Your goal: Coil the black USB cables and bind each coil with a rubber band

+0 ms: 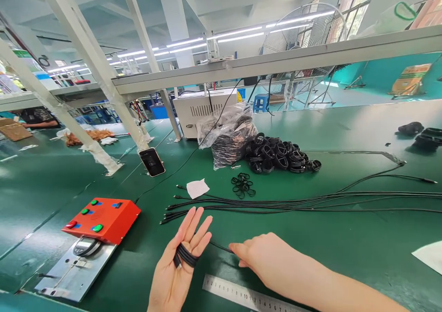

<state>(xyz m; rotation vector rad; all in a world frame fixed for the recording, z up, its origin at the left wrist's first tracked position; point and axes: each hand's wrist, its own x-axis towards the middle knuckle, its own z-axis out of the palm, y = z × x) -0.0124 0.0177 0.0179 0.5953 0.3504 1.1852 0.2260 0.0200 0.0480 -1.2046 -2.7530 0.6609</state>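
Note:
My left hand (179,261) is palm up with its fingers stretched out. Several turns of a black cable (187,255) lie across the base of these fingers, and a short plug end hangs on the palm. From there the cable runs right to my right hand (262,256), which pinches it between thumb and forefinger just above the table. Straight black cables (269,206) lie in a bundle beyond both hands, plugs to the left. Below my right hand is a steel ruler (241,294), partly covered by the forearm.
A red box with green buttons (103,220) stands left, joined to a metal plate (76,270). Behind lie small black loops (242,185), coiled cables (279,154), a plastic bag (229,139), white paper (198,188) and a phone (152,161) against a post.

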